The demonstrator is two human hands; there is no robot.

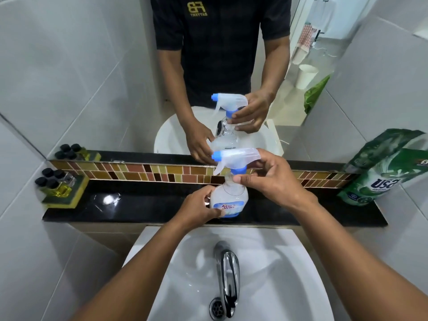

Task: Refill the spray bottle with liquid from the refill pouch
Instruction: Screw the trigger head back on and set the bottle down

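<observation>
Spray bottle [229, 198] on ledge: left hand [203, 208] grips body, right hand [271, 179] fingers pinch blue collar.

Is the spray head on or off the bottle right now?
On. The spray head sits on the upright spray bottle; right hand at its blue collar, left hand holds the body.

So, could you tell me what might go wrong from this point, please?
1. The spray bottle stands near the front edge of the narrow black ledge; twisting the blue collar with the right hand could tip it into the sink.
2. The refill pouch leans on the wall, unsupported, and may slump.
</observation>
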